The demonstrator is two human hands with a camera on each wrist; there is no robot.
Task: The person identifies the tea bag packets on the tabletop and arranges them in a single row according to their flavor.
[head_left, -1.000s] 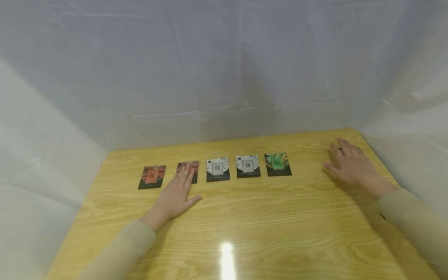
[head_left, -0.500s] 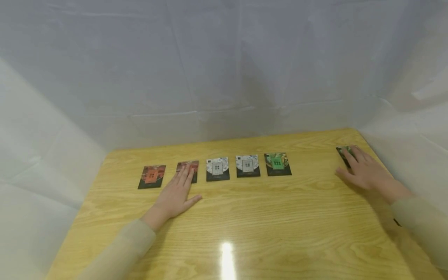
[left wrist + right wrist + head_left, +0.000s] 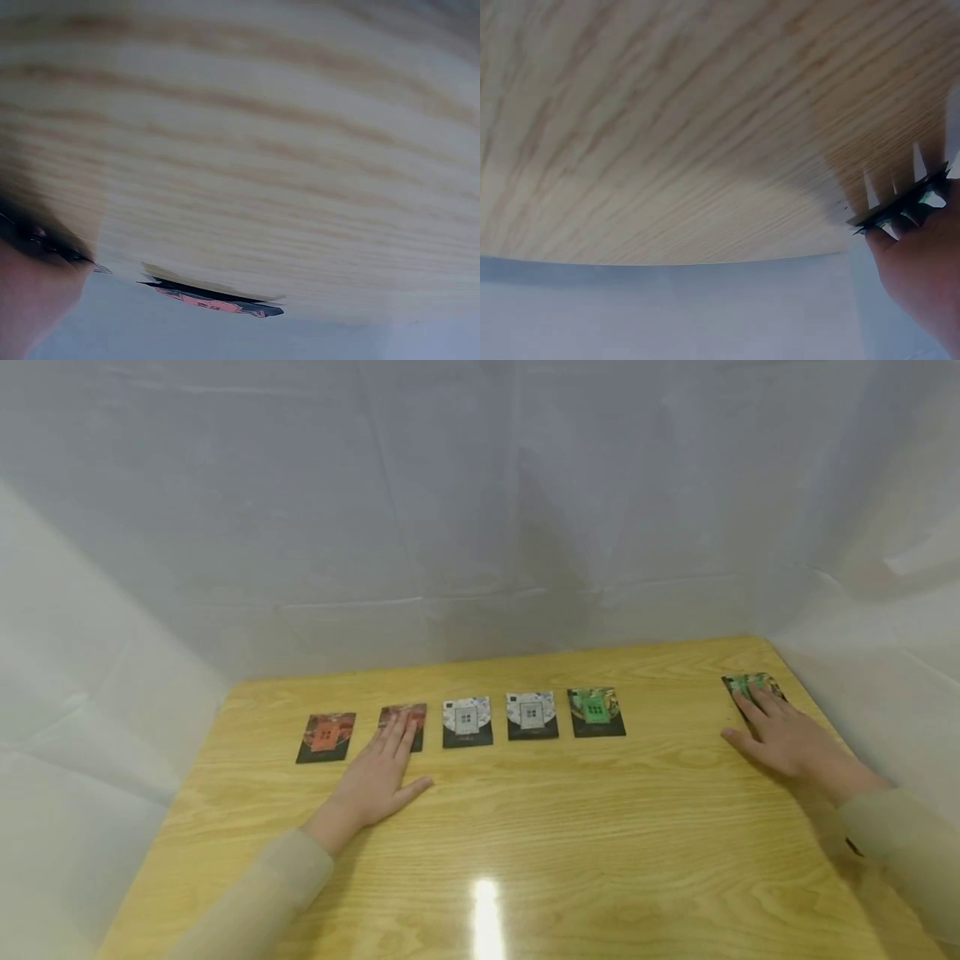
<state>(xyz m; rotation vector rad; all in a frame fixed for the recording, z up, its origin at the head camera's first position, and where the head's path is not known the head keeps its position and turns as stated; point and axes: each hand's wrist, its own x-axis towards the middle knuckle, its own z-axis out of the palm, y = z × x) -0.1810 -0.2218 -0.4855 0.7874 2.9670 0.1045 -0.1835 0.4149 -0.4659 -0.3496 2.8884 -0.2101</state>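
My left hand (image 3: 372, 783) lies with straight fingers over a red-and-black flat packet (image 3: 391, 714), covering most of it. Left of it is another packet (image 3: 325, 737) with an orange-red label, which also shows in the left wrist view as a thin red-and-black packet (image 3: 214, 303). At the far right my right hand (image 3: 787, 739) rests its extended fingers on a green-and-black packet (image 3: 767, 681), whose lower part is hidden. The right wrist view catches this packet (image 3: 904, 206) edge-on under the fingers.
Two white-and-black packets (image 3: 467, 722) and a green-labelled packet (image 3: 596, 711) lie in the row between my hands. The wooden table (image 3: 570, 835) ends at the back against a pale hanging sheet (image 3: 480, 527), with sheets at both sides.
My right hand has come down and toward me to the right, exposing the green-and-black packet, which had been mostly hidden under it. The left hand and the other packets have stayed put.
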